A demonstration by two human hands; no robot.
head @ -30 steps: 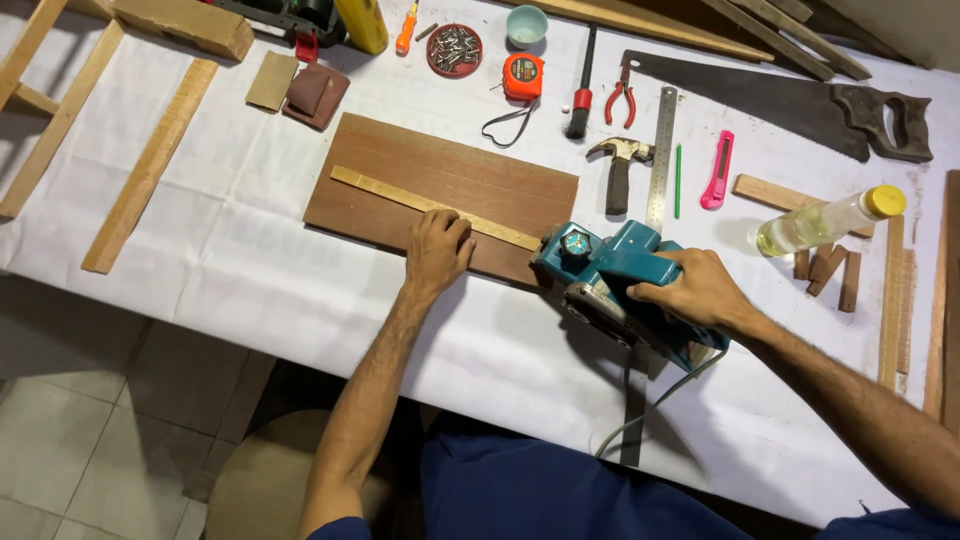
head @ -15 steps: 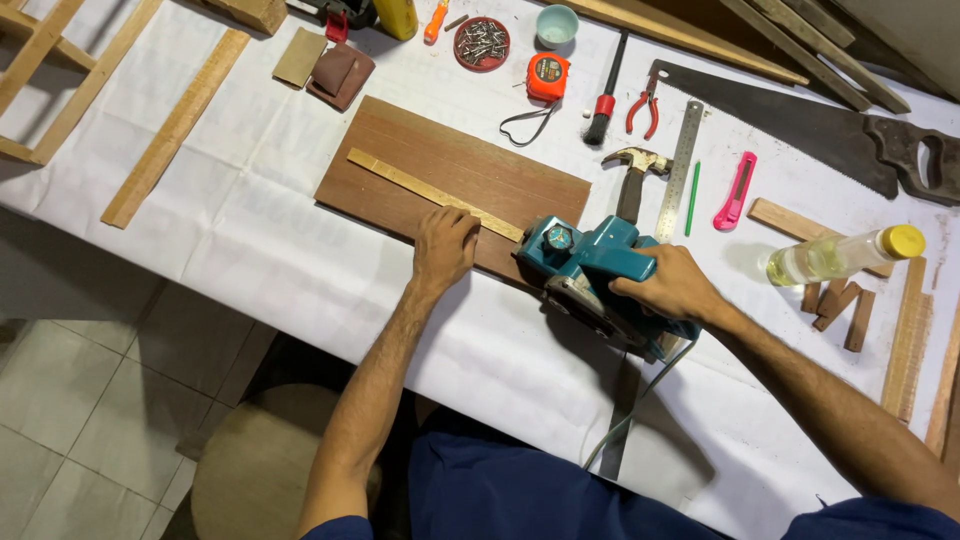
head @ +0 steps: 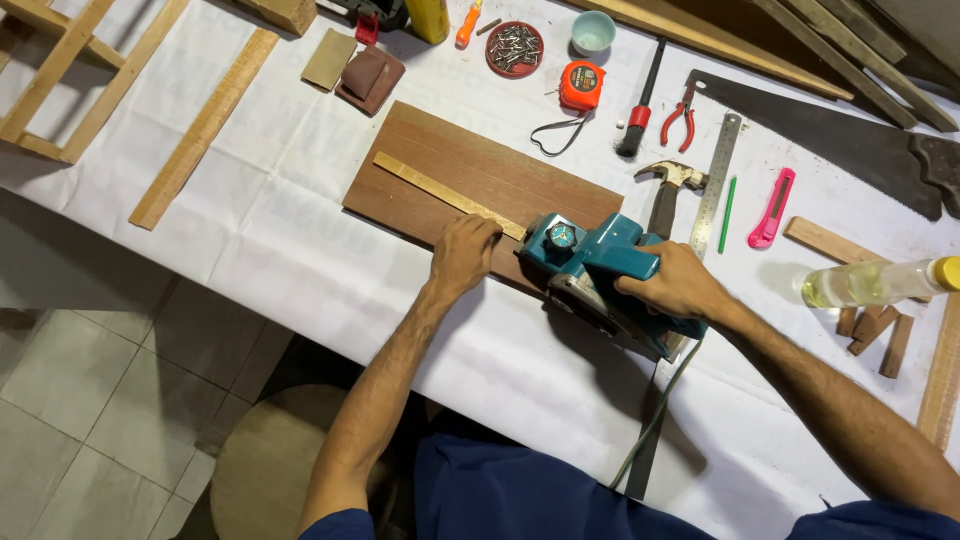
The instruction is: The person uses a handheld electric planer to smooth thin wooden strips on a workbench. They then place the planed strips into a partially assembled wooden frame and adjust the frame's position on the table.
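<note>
A teal electric planer rests at the right end of a brown wooden board on the white-covered table. My right hand grips the planer's handle. A thin pale wooden strip lies slantwise along the board. My left hand presses flat on the strip's near end, right beside the planer's front. The planer's grey cord hangs off the table's front edge.
Behind the board lie a hammer, steel ruler, green pencil, pink utility knife, orange tape measure, red pliers, dish of nails and handsaw. A clear bottle lies at right, a wooden batten at left.
The planer and my right hand have slid left onto the board's end, closer to my left hand. The view has shifted slightly.
</note>
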